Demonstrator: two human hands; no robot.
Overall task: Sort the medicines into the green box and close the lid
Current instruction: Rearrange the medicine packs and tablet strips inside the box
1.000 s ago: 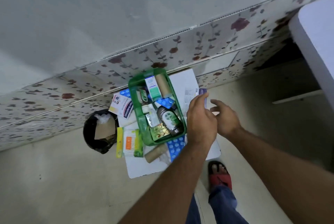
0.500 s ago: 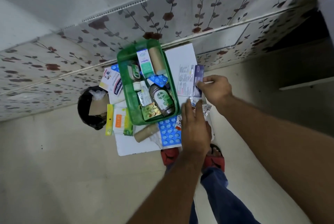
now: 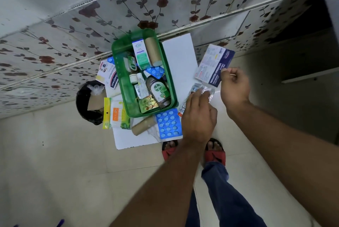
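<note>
The green box (image 3: 120,78) stands open on a white board (image 3: 180,58) on the floor. It holds a Dettol bottle (image 3: 158,90), a white-and-green carton (image 3: 141,54), a cardboard roll (image 3: 153,50) and small packs. My right hand (image 3: 234,87) pinches a white-and-navy dressings packet (image 3: 213,63) and holds it above the board's right edge. My left hand (image 3: 199,116) lies fingers-down on silver foil strips (image 3: 199,88) right of the box. A blue blister sheet (image 3: 168,124) lies just below the box.
Left of the box lie a plaster carton (image 3: 108,76), a cotton-bud pack (image 3: 115,115) and a black bag (image 3: 88,103). A second cardboard roll (image 3: 142,126) rests below the box. A floral-papered wall (image 3: 128,12) rises behind. My feet in red sandals (image 3: 214,153) stand below the board.
My right hand has lifted the dressings packet up and to the right, off the board. My left hand has stayed down on the foil strips.
</note>
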